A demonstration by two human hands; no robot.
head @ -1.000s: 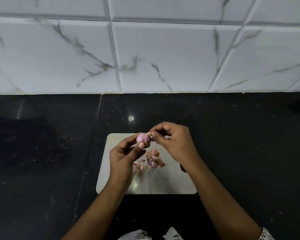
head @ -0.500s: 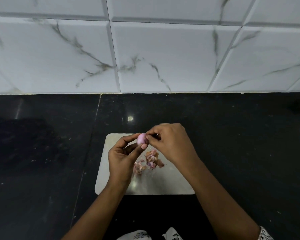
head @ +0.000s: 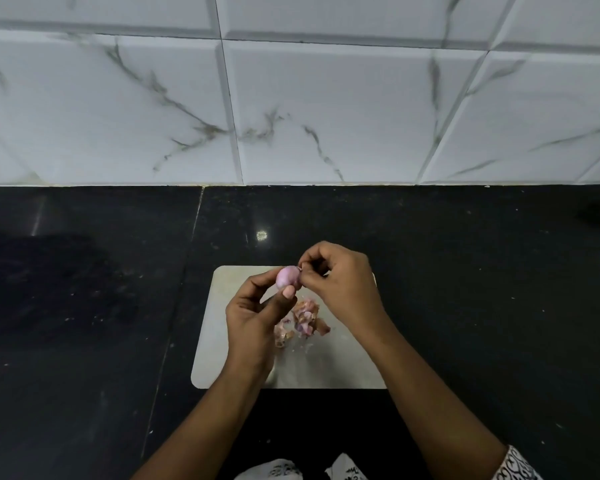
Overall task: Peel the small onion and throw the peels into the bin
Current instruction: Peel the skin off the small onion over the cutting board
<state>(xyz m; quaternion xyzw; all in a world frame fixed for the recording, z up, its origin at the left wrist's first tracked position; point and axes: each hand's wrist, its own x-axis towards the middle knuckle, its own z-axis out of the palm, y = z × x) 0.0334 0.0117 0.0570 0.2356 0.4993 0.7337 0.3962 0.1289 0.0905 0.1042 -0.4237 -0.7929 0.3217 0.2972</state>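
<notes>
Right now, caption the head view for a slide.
Left hand holds a small onion while right hand picks at it above peels on a board.

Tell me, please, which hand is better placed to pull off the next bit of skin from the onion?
The right hand. Its fingertips already pinch at the end of the onion, while the left hand is occupied holding the onion above the board and the peels.

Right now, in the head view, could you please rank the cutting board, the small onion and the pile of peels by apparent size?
1. Cutting board, largest.
2. Pile of peels.
3. Small onion, smallest, though the left hand hides part.
</notes>
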